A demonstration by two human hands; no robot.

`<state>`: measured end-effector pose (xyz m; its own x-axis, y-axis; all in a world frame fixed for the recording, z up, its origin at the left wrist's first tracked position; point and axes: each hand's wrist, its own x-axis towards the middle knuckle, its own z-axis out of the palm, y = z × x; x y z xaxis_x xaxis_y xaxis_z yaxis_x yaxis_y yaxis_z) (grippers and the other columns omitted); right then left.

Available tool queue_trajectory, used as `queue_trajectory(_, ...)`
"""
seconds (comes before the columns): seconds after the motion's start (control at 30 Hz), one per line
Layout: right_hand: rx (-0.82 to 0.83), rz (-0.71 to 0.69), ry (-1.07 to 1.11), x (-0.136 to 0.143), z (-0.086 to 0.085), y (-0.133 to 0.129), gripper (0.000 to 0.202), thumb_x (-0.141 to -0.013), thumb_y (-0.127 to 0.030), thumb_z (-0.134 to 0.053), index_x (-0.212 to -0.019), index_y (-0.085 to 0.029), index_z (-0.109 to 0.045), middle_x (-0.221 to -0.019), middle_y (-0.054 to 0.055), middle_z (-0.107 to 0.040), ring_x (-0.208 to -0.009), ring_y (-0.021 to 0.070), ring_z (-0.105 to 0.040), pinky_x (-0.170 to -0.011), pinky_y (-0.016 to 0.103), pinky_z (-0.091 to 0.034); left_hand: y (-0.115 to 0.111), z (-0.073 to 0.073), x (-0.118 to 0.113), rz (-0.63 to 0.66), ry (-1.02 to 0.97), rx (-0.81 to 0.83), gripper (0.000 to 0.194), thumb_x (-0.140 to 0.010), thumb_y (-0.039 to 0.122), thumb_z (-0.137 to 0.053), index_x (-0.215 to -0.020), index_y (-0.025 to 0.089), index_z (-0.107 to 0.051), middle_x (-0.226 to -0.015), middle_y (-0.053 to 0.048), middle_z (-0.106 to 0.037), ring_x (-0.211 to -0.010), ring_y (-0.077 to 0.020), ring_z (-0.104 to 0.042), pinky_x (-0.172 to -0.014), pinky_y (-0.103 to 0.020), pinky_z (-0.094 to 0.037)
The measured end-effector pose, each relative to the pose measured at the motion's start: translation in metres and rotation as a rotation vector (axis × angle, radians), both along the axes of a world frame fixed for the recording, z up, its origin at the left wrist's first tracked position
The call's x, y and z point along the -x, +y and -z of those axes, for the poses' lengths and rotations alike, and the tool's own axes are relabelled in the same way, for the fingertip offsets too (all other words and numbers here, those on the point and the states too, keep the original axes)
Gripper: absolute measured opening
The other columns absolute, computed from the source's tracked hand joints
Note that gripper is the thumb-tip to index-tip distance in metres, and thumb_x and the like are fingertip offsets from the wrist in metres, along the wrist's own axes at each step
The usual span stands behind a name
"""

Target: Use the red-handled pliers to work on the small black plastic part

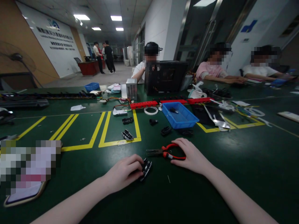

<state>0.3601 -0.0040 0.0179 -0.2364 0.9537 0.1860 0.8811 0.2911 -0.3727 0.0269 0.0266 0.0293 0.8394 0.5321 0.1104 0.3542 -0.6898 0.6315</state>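
My left hand [130, 169] is closed on a small black part with silvery metal pieces [146, 169], low over the green table. Just to its right, my right hand [190, 155] grips the red handles of long-nose pliers [163, 152]. Their dark jaws point left, above the black part. A thin metal pin [168, 179] lies on the table below the pliers. Farther off sit a similar black-and-silver part [127, 134], a dark part [127, 120] and several black pieces, among them a black piece [166, 131] near the blue tray.
A blue tray [184, 123] with a black item in it stands ahead. Behind it are red power strips [143, 105] and a black computer case [167, 77]. A phone [25, 193] lies at the left. Yellow tape [120, 143] marks the green table. Several people sit across.
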Motion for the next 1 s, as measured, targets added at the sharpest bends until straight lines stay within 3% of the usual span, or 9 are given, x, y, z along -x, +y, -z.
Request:
queue_trajectory(0.17,-0.075,0.023,-0.011,0.003,0.005,0.001,0.056,-0.076,-0.052,-0.069,-0.121,-0.022,-0.054,-0.125,0.013,-0.058,-0.121,0.0334,-0.052,-0.104,0.053,-0.041,0.004,0.007,0.001,0.002,-0.049,0.015,0.007,-0.093,0.02,-0.055,-0.098,0.019,-0.059,-0.123,-0.008,-0.054,-0.103,-0.0195,-0.059,-0.088,-0.034,-0.052)
queue_trajectory(0.4,0.005,0.072,0.01,-0.006,0.013,0.005,0.089,-0.07,-0.06,-0.071,-0.144,-0.022,-0.039,-0.145,0.015,-0.044,-0.136,0.0359,-0.037,-0.111,0.055,-0.032,0.005,0.008,0.001,0.038,-0.032,-0.015,0.013,-0.092,0.022,-0.058,-0.105,0.023,-0.061,-0.123,-0.005,-0.055,-0.11,-0.0213,-0.056,-0.094,-0.037,-0.048)
queue_trajectory(0.53,0.054,0.086,-0.005,-0.012,0.016,0.007,0.087,-0.067,-0.063,-0.072,-0.14,-0.023,-0.046,-0.147,0.014,-0.042,-0.139,0.0352,-0.032,-0.113,0.055,-0.028,0.004,0.008,0.001,0.042,-0.047,-0.007,0.009,-0.092,0.021,-0.057,-0.1,0.021,-0.061,-0.123,-0.005,-0.056,-0.109,-0.0209,-0.057,-0.092,-0.037,-0.048)
queue_trajectory(0.7,0.01,0.125,0.006,-0.011,0.019,0.008,0.07,-0.067,-0.062,-0.072,-0.124,-0.023,-0.058,-0.139,0.013,-0.05,-0.133,0.0345,-0.041,-0.11,0.054,-0.032,0.004,0.012,0.001,0.039,-0.082,-0.025,0.006,-0.09,0.02,-0.061,-0.096,0.021,-0.062,-0.12,-0.004,-0.057,-0.105,-0.0192,-0.059,-0.089,-0.033,-0.048)
queue_trajectory(0.87,-0.097,0.132,0.006,-0.007,0.013,0.007,0.053,-0.072,-0.056,-0.071,-0.112,-0.022,-0.06,-0.115,0.01,-0.063,-0.111,0.0306,-0.057,-0.099,0.05,-0.043,0.004,0.015,0.0,0.045,-0.099,-0.071,0.008,-0.091,0.019,-0.059,-0.097,0.02,-0.063,-0.117,-0.005,-0.059,-0.103,-0.0196,-0.06,-0.087,-0.033,-0.049)
queue_trajectory(1.0,-0.163,0.179,0.048,-0.002,0.008,0.003,0.052,-0.069,-0.053,-0.074,-0.108,-0.022,-0.06,-0.109,0.01,-0.065,-0.106,0.0321,-0.06,-0.095,0.051,-0.046,0.004,0.014,0.001,0.038,-0.091,-0.084,0.009,-0.092,0.019,-0.058,-0.098,0.02,-0.063,-0.118,-0.006,-0.059,-0.103,-0.0198,-0.06,-0.086,-0.032,-0.049)
